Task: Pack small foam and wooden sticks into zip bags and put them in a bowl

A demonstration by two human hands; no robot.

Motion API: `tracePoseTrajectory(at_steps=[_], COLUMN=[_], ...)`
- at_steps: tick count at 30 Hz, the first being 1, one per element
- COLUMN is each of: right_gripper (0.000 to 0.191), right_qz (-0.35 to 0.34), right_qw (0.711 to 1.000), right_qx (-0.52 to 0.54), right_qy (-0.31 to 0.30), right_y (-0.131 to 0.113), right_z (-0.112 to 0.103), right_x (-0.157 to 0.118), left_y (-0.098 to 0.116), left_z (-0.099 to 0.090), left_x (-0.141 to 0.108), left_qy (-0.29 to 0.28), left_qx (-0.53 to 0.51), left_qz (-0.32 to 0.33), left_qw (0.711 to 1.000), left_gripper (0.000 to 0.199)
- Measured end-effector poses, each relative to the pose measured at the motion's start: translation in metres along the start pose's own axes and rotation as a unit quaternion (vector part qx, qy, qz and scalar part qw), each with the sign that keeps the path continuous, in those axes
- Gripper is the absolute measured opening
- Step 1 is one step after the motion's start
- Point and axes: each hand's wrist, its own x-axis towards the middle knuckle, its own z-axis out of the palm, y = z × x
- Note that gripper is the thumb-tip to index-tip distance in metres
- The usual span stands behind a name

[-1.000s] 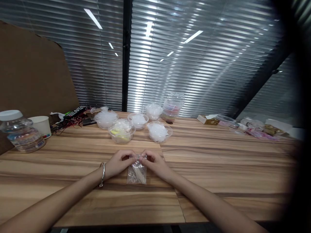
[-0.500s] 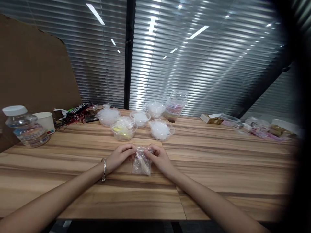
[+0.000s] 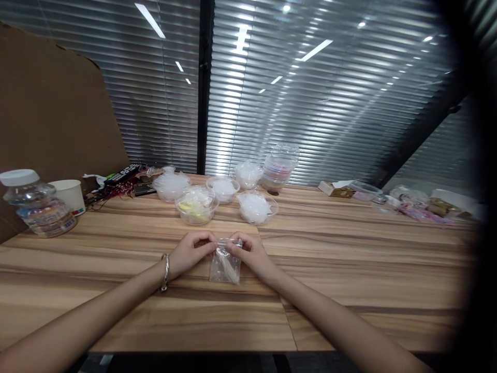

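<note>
A small clear plastic bag [image 3: 225,269] with a pale, slender item inside hangs between my two hands, low over the wooden table [image 3: 349,269]. My left hand [image 3: 193,252] pinches its upper left corner; a silver bracelet [image 3: 165,272] circles that wrist. At the upper right edge, my right hand [image 3: 250,253] grips the bag between thumb and fingers. Just beyond them stand a round clear bowl [image 3: 197,206] with yellow and clear contents and another bowl [image 3: 257,207] holding white, translucent material.
More clear bowls [image 3: 171,184] and a stacked clear container [image 3: 278,168] stand farther back. At left are a white-lidded jar [image 3: 46,215], a paper cup [image 3: 71,196] and a black keypad [image 3: 122,175]. Small boxes [image 3: 337,189] and pink plastic packaging [image 3: 419,211] lie at right.
My right thumb has shifted slightly left along the bag's top edge, which now looks flatter and straighter. Both hands still hold the bag.
</note>
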Motion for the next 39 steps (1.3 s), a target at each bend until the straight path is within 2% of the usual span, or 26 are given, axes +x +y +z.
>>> tracePoseTrajectory(at_steps=[11, 16, 25, 32, 39], right_gripper=[0.026, 0.024, 0.025, 0.025, 0.023], right_qz=[-0.019, -0.023, -0.022, 0.0, -0.03], right_qw=[0.999, 0.997, 0.998, 0.998, 0.999], right_qx=[-0.051, -0.07, -0.066, 0.056, 0.013], right_qy=[0.001, 0.005, -0.003, 0.017, 0.029], right_y=[-0.003, -0.004, -0.009, -0.004, -0.008], right_z=[0.002, 0.003, 0.004, 0.003, -0.001], right_x=[-0.003, -0.003, -0.004, 0.0, 0.0], left_y=[-0.001, -0.007, -0.002, -0.004, 0.003], left_z=[0.0, 0.001, 0.002, -0.004, -0.002], left_x=[-0.002, -0.002, -0.002, 0.0, -0.001], left_qy=[-0.054, -0.045, -0.025, 0.076, 0.023], left_qx=[0.06, 0.076, 0.087, 0.043, 0.023], left_qz=[0.028, 0.039, 0.048, 0.025, 0.016], left_qw=[0.996, 0.995, 0.995, 0.996, 0.999], left_gripper=[0.025, 0.023, 0.025, 0.019, 0.023])
